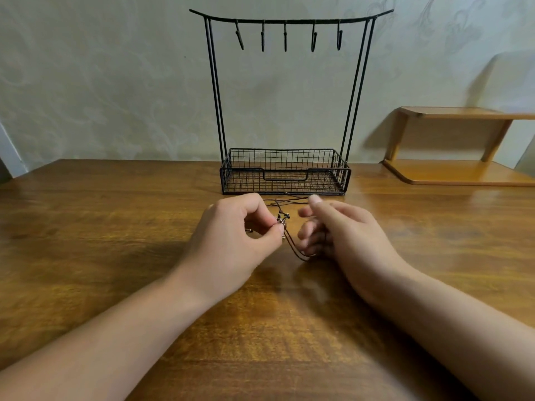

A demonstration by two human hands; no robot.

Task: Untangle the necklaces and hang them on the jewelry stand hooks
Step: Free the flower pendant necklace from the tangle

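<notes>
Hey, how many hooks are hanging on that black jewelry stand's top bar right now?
5, spaced along the top bar, all empty: far left, left of center, center, right of center, far right. None look hidden.
</notes>
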